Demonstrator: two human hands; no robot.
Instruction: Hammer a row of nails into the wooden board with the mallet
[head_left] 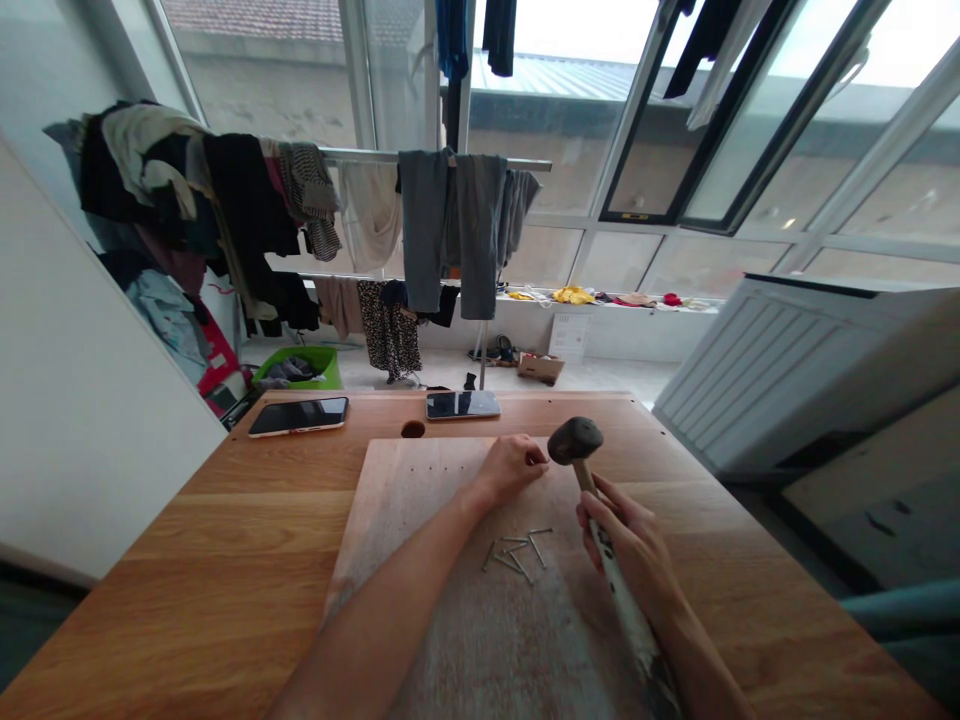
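Note:
My right hand is wrapped around the handle of a black-headed mallet. Its head is raised just right of my left hand, which rests low over the far part of a thin wooden board. The left fingers are pinched together; whatever is between them is too small or hidden to make out. Several loose nails lie in a small pile on the board, between my forearms. A row of tiny dark dots marks the board's far left part.
Under the board is a wooden table. Two phones, one dark and one grey, lie near its far edge, close to a round hole. Beyond stand a drying rack with clothes and a green basin. A white ribbed cabinet stands right.

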